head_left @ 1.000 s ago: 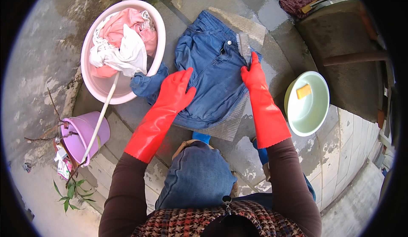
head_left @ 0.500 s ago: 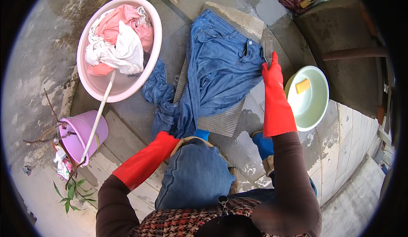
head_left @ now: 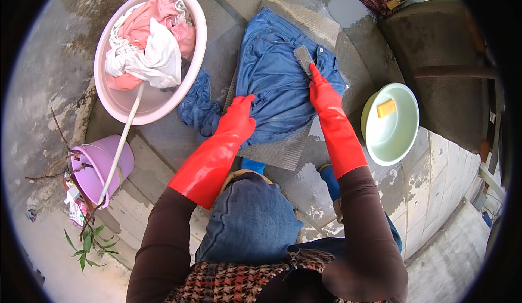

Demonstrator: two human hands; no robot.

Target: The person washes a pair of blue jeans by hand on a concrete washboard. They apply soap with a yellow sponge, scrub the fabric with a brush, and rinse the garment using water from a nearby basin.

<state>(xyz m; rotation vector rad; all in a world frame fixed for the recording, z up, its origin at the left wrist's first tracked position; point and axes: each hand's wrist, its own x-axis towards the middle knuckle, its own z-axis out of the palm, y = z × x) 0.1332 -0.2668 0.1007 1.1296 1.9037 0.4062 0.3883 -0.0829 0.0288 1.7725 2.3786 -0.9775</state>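
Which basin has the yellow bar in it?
The pale green basin, right of the jeans. The pink basin holds pink and white clothes instead.

Right hand's (head_left: pixel 325 96) fingers (head_left: pixel 316 76) hide the brush's (head_left: pixel 303 59) near end

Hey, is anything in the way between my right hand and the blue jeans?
Only the gray brush that the right hand holds. Nothing else visible stands between that hand and the blue jeans; the pale green basin sits off to the right.
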